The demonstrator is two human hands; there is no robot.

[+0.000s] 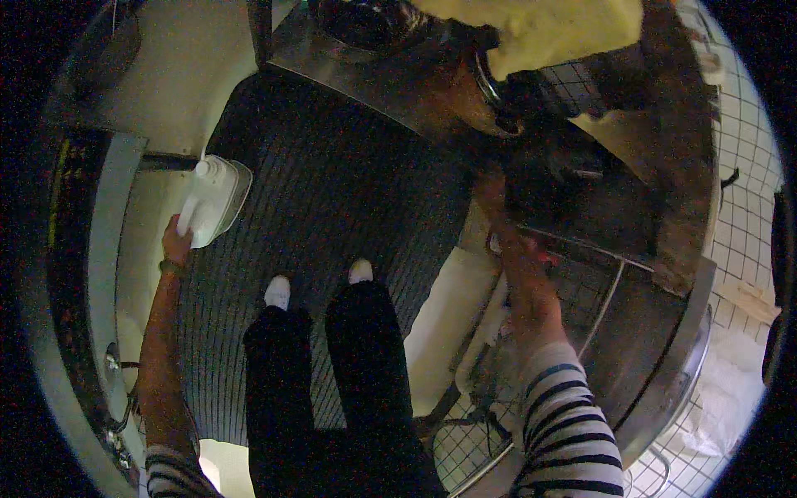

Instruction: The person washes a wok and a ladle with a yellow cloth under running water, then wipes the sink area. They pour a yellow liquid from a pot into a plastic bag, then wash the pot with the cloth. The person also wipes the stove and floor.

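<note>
At the left, my left hand [177, 241] is closed round the handle of a white plastic jug [212, 199]. The jug hangs tilted over the edge of a dark ridged floor mat [332, 191], its narrow neck pointing away from me. My right arm reaches forward at the right, and my right hand [490, 187] is in deep shadow beside the metal counter unit. Its fingers are too dark to make out, so whether it holds anything is hidden. A small red thing [544, 251] shows just beside that forearm.
A yellow, cloth-like sheet [573, 33] covers part of the counter at the far right. Near it are a curved metal rim [490, 83] and a dark round pan [365, 25]. A metal-edged shelf [639, 332] and a tiled floor [739, 249] with a white plastic bag [722, 398] lie to the right.
</note>
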